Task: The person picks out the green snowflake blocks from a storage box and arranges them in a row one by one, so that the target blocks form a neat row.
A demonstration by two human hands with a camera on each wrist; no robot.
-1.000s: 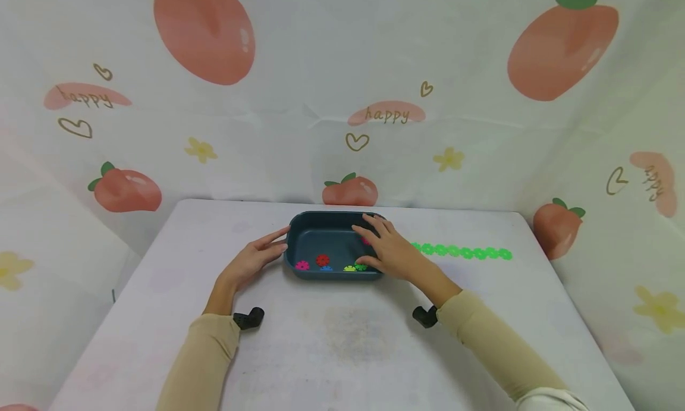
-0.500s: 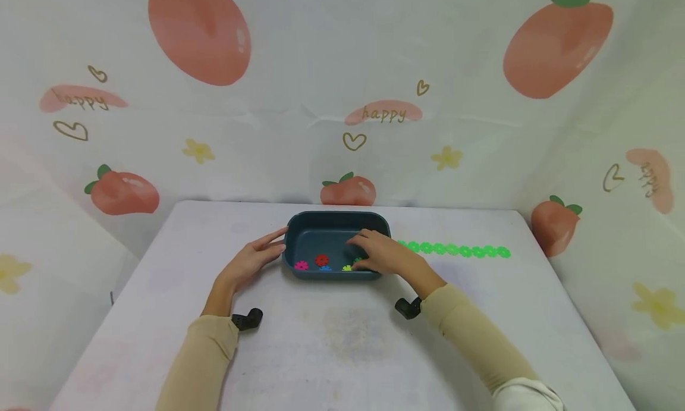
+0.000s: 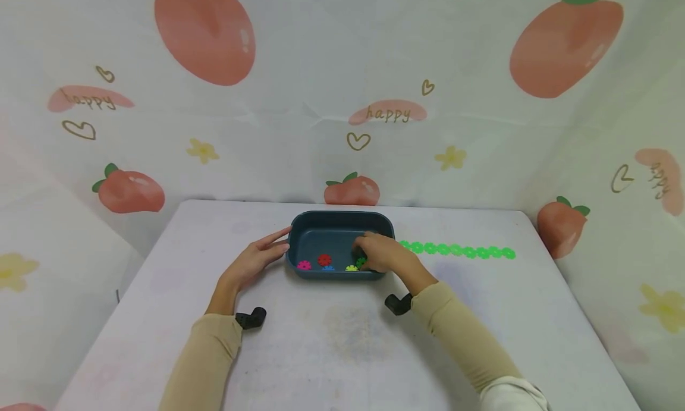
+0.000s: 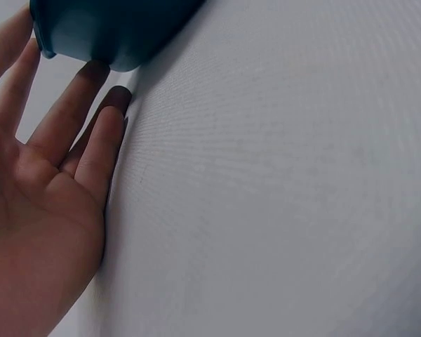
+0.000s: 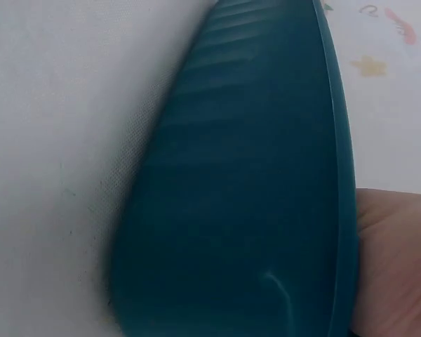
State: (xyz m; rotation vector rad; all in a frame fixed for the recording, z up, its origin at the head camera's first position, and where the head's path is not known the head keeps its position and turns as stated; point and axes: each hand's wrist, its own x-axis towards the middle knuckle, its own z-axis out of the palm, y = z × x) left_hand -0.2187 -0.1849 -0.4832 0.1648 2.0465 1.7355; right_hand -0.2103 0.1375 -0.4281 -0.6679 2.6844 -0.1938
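A dark teal plastic basin sits on the table with several small flower-shaped plastic discs inside. Near its front wall lie a pink disc, a red disc, a blue disc and a yellow disc. My left hand touches the basin's left end with extended fingers; the left wrist view shows its palm beside the wall. My right hand reaches into the right end, fingers bent down beside a green disc. Its fingertips are hidden, so a grip cannot be made out.
A row of bright green flower discs lies on the white-covered table, right of the basin. A fruit-printed cloth hangs behind the table. The basin's outer wall fills much of the right wrist view.
My right hand has moved left and lower into the basin, its fingers bending from a spread pose. More of the green row shows. My left hand stays at the basin's left end.
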